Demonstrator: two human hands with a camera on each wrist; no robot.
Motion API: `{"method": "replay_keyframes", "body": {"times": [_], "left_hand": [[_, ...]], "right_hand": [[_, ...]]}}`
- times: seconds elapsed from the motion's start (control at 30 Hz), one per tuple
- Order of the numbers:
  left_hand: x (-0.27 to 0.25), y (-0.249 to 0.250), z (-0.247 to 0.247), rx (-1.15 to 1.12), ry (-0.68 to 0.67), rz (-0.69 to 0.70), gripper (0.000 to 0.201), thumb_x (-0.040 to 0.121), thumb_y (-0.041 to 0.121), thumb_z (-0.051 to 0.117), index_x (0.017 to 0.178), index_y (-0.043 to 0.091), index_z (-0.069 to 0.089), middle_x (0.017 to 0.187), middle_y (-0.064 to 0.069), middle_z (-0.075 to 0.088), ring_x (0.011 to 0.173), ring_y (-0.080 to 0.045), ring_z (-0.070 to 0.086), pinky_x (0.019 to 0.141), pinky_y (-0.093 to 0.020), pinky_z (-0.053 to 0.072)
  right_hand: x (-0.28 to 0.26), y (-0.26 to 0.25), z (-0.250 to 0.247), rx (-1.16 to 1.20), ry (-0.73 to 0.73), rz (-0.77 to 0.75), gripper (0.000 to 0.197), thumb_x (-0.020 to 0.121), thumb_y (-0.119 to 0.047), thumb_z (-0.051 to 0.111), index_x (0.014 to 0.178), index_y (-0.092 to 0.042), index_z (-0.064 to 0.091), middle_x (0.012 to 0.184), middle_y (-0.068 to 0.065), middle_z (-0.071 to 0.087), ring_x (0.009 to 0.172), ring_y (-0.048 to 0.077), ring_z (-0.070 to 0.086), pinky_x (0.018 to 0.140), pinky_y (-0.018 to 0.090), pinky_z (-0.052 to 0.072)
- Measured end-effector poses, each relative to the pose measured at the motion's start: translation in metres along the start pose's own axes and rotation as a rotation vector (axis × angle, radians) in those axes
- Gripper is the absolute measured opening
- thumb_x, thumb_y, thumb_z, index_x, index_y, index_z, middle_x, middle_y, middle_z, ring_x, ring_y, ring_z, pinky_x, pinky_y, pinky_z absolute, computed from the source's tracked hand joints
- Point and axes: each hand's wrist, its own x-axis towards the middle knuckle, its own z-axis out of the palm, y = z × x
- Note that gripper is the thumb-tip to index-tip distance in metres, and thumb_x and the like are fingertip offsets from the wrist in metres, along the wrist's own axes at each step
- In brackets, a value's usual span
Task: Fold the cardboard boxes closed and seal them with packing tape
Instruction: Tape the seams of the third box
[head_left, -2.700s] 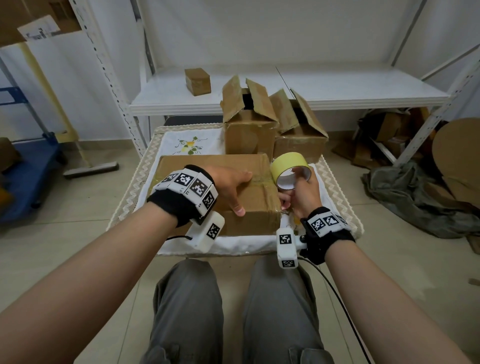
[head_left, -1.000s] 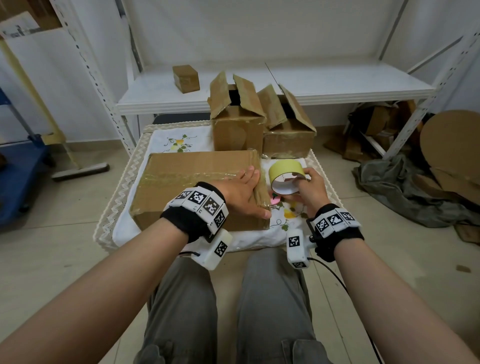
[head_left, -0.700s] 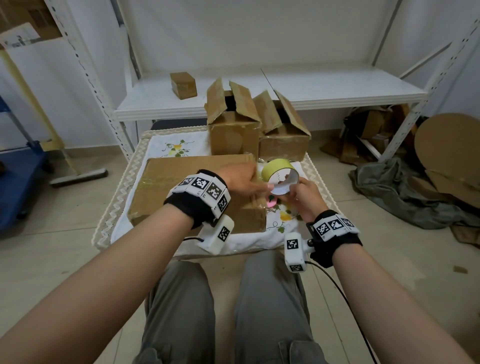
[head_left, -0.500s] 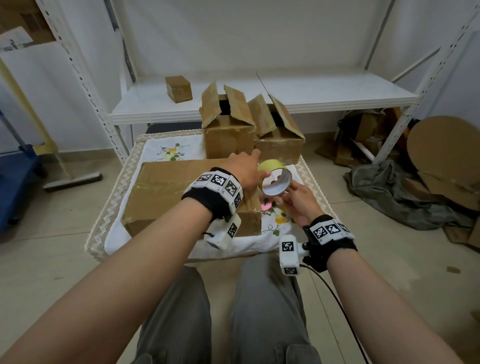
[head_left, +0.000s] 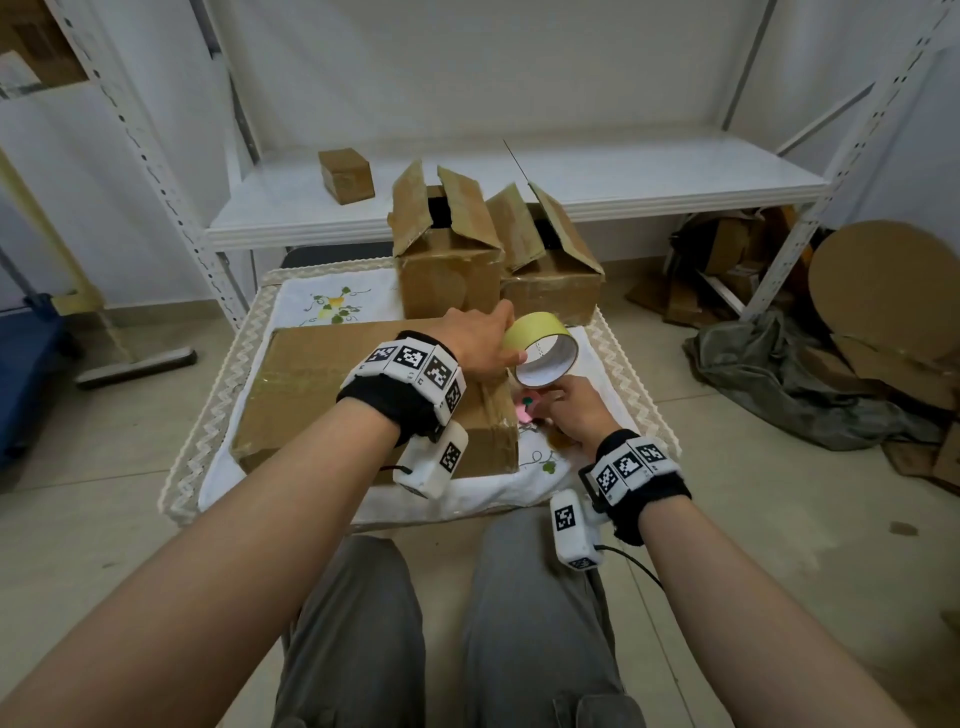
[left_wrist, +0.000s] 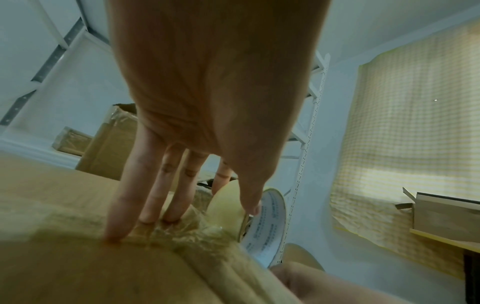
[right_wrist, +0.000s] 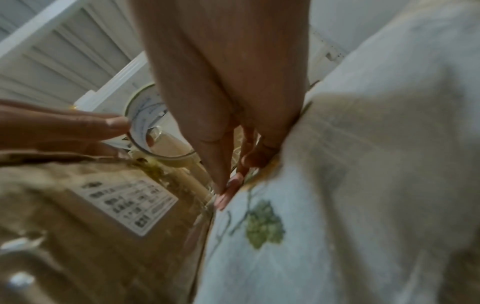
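Observation:
A large closed cardboard box (head_left: 332, 384) lies on the clothed table, with tape along its top seam. My left hand (head_left: 493, 340) pinches the yellow tape roll (head_left: 537, 327) between thumb and forefinger at the box's right end. In the left wrist view its other fingers (left_wrist: 155, 195) press straight down on the taped seam beside the tape roll (left_wrist: 267, 222). My right hand (head_left: 566, 410) is low beside the box, its fingertips pinching a small pink tool (head_left: 524, 408) on the cloth. The right wrist view shows thumb and forefinger (right_wrist: 221, 176) meeting at the box's end wall (right_wrist: 78, 226).
Two open boxes (head_left: 447, 260) (head_left: 556, 280) stand at the table's back with flaps up. A small closed box (head_left: 346, 175) sits on the white shelf (head_left: 649, 187). The embroidered cloth (head_left: 332, 306) covers the table. Rags and cardboard (head_left: 779, 374) lie on the floor to the right.
The tape roll went from my right hand to my left, which left the box top to pinch it. My right hand let go and dropped to the pink tool.

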Motion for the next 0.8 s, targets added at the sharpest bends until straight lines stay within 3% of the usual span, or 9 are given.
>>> {"method": "replay_keyframes", "body": {"times": [0.03,0.1,0.17,0.3,0.43,0.5,0.57,0.67,0.8], "left_hand": [[-0.002,-0.001,-0.001,-0.005,0.008,0.002,0.044,0.101,0.049,0.045,0.128,0.016,0.037,0.121,-0.01,0.063,0.105,-0.03,0.056,0.083,-0.035,0.029],[-0.005,-0.001,-0.001,-0.008,0.02,0.003,0.043,0.101,0.048,0.045,0.129,0.015,0.037,0.12,-0.01,0.063,0.096,-0.026,0.052,0.083,-0.035,0.028],[-0.005,0.0,0.0,-0.004,0.025,0.002,0.043,0.102,0.047,0.045,0.13,0.015,0.037,0.121,-0.011,0.062,0.097,-0.026,0.051,0.083,-0.035,0.028],[-0.006,0.003,0.0,0.013,0.036,-0.004,0.045,0.102,0.047,0.045,0.132,0.014,0.036,0.125,-0.012,0.061,0.113,-0.032,0.055,0.083,-0.036,0.028],[-0.004,0.004,0.004,0.036,0.036,0.0,0.046,0.1,0.049,0.045,0.131,0.017,0.036,0.126,-0.012,0.061,0.11,-0.034,0.057,0.09,-0.04,0.035],[-0.001,0.007,0.009,0.076,0.037,0.0,0.047,0.099,0.052,0.046,0.13,0.02,0.034,0.121,-0.015,0.062,0.1,-0.033,0.055,0.092,-0.045,0.044],[0.0,0.015,0.013,0.167,0.044,0.015,0.05,0.099,0.053,0.046,0.134,0.02,0.033,0.112,-0.018,0.062,0.091,-0.03,0.049,0.081,-0.042,0.047],[0.0,0.029,0.016,0.379,0.082,0.05,0.058,0.099,0.056,0.042,0.143,0.022,0.028,0.109,-0.016,0.063,0.099,-0.032,0.057,0.069,-0.036,0.042],[0.001,0.031,0.015,0.451,0.109,0.072,0.067,0.094,0.066,0.043,0.145,0.025,0.03,0.111,-0.013,0.065,0.101,-0.03,0.062,0.065,-0.033,0.038]], "right_hand": [[0.001,-0.001,0.001,-0.034,-0.028,-0.004,0.021,0.081,-0.002,0.075,0.102,-0.002,0.075,0.097,0.016,0.075,0.084,0.031,0.071,0.08,0.042,0.059],[0.0,-0.004,0.002,-0.082,-0.07,-0.004,0.031,0.08,-0.002,0.08,0.11,-0.001,0.072,0.103,0.017,0.074,0.095,0.033,0.071,0.089,0.045,0.058],[0.001,-0.005,0.001,-0.125,-0.1,0.003,0.037,0.079,-0.001,0.079,0.115,-0.003,0.069,0.108,0.017,0.073,0.096,0.031,0.07,0.087,0.041,0.057],[-0.003,-0.011,-0.002,-0.114,-0.113,0.065,0.042,0.076,-0.003,0.082,0.114,-0.006,0.066,0.104,0.014,0.07,0.091,0.03,0.068,0.07,0.033,0.054],[-0.001,-0.007,-0.015,-0.015,0.058,0.155,0.022,0.082,-0.001,0.071,0.097,-0.013,0.06,0.096,0.017,0.068,0.077,0.03,0.065,0.056,0.033,0.052],[0.0,-0.002,-0.026,0.089,0.22,0.193,0.021,0.084,0.001,0.058,0.094,-0.016,0.065,0.104,0.018,0.068,0.084,0.034,0.068,0.067,0.043,0.06],[-0.001,0.002,-0.037,0.198,0.408,0.154,0.023,0.085,-0.002,0.055,0.087,-0.022,0.066,0.113,0.018,0.069,0.095,0.037,0.069,0.084,0.047,0.061],[-0.013,-0.008,-0.045,0.338,0.56,0.053,0.019,0.091,-0.004,0.055,0.097,-0.021,0.061,0.111,0.012,0.065,0.081,0.024,0.067,0.08,0.037,0.059],[-0.021,-0.026,-0.045,0.442,0.515,-0.058,0.022,0.096,-0.004,0.053,0.117,-0.011,0.058,0.101,0.003,0.06,0.071,0.011,0.06,0.061,0.022,0.05]]}}
